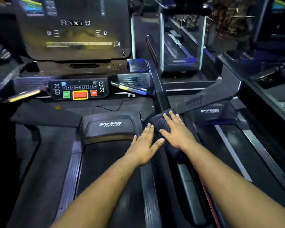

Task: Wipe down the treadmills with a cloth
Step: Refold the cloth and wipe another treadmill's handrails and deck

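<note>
- A dark cloth (156, 125) lay bunched on the right side rail (148, 186) of the nearer treadmill, at the foot of the dark upright post (160, 94) that rose toward the console.
- The right hand (176, 130) lay flat on top of the cloth, fingers straight and slightly spread, pressing down rather than pinching; part of the cloth showed beyond the fingertips and a rolled edge showed below the wrist.
- The left hand (143, 145) rested just beside it on the left, palm down, fingers straight and together, the thumb reaching out toward the right hand; its fingertips lay at the cloth's left edge, and whether they touched it could not be told.
- Both bare forearms reached in from the near edge of the view.
- To the left of the hands sat the motor cover (109, 127) marked with a white logo, with the dark belt (105, 170) running near of it.
- Farther off, the control panel (79, 90) carried a green button, a large red button framed in yellow, and a smaller red one.
- Above the panel stood a dark, blurred display screen (76, 28).
- On the right, a second treadmill (211, 112) bore the same logo on its cover.
</note>
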A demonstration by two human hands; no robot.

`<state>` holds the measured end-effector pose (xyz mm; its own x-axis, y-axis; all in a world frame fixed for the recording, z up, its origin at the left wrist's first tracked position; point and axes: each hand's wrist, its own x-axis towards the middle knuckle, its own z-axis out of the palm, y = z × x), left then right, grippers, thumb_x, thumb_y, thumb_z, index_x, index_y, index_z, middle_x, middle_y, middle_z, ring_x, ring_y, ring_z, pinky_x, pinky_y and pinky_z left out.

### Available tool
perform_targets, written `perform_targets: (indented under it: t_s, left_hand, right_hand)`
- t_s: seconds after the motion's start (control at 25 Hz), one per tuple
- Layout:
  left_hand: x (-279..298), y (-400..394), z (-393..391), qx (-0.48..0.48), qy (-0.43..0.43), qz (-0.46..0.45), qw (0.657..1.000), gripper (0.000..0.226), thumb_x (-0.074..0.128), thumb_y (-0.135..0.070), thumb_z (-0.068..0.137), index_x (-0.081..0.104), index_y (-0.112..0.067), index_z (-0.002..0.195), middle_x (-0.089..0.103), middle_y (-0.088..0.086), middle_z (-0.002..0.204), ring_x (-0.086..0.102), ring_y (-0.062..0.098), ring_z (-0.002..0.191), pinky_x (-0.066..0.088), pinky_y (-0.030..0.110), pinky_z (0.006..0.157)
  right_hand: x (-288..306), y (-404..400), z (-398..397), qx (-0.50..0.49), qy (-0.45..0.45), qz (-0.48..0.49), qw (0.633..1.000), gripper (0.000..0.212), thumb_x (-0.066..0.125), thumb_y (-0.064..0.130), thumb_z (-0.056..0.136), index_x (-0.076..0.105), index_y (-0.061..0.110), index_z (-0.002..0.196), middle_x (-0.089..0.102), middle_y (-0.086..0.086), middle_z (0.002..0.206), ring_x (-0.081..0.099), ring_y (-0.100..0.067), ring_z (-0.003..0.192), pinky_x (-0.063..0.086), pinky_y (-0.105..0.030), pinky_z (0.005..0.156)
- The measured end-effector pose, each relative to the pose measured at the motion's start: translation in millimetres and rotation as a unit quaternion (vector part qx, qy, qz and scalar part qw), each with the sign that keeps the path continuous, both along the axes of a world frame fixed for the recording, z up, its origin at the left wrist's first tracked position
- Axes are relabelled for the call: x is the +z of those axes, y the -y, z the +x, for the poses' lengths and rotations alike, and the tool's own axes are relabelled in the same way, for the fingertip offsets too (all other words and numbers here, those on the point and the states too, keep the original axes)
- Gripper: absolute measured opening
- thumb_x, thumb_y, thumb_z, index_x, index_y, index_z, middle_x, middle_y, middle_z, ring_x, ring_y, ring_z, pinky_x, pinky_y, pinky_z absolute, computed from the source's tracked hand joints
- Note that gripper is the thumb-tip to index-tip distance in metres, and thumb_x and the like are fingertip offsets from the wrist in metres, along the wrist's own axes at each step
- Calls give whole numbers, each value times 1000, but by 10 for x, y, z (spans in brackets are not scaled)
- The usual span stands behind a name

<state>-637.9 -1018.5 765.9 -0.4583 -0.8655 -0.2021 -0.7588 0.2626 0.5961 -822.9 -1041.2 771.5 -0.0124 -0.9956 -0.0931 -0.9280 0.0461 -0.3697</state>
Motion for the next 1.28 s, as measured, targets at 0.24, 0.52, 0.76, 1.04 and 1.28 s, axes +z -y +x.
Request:
perform_targets:
  t_s: [0.24, 0.52, 0.76, 1.04, 1.28]
  left_hand:
    - [310, 554, 109, -59, 99, 2, 993, 82, 29, -67, 97, 0, -22, 159, -10, -6, 166, -2, 11, 153, 3, 52, 123]
    - [590, 1442, 681, -94, 274, -90, 953, 89, 20, -72, 91, -3, -19, 159, -12, 0, 167, -10, 16, 153, -2, 58, 121]
    - [794, 2465, 1328, -87, 329, -184, 922, 91, 25, -73, 92, -1, -17, 159, -11, 1, 167, -10, 16, 153, -2, 61, 118]
    - [631, 3534, 1738, -224, 294, -191, 909, 101, 38, -75, 88, -10, -17, 158, -13, -1, 166, -12, 15, 153, -6, 59, 120]
    - [514, 3731, 1813, -262, 166, -158, 937, 120, 59, -69, 81, -17, -13, 155, -17, -5, 163, -14, 11, 151, -8, 46, 123]
  right_hand:
    - [146, 332, 146, -53, -11, 20, 998, 69, 45, 46, 97, 16, 28, 157, 2, 2, 167, 9, -25, 153, 34, -51, 115]
    - [218, 855, 275, -105, -53, 35, 992, 68, 39, 47, 99, 10, 30, 157, 1, 4, 167, 9, -24, 153, 29, -59, 115]
    - [204, 1500, 370, -143, -55, 31, 988, 59, 35, 45, 102, 18, 30, 156, 8, 8, 167, 12, -21, 153, 25, -57, 118]
    - [218, 2265, 1481, -199, 100, -89, 971, 60, 36, 43, 97, 38, 15, 150, 42, -6, 155, 32, -26, 147, 22, -56, 118]
    - [181, 2935, 1957, -143, -57, 12, 988, 52, 34, 58, 91, 67, 20, 103, 70, -5, 106, 60, -26, 112, 15, -57, 119]
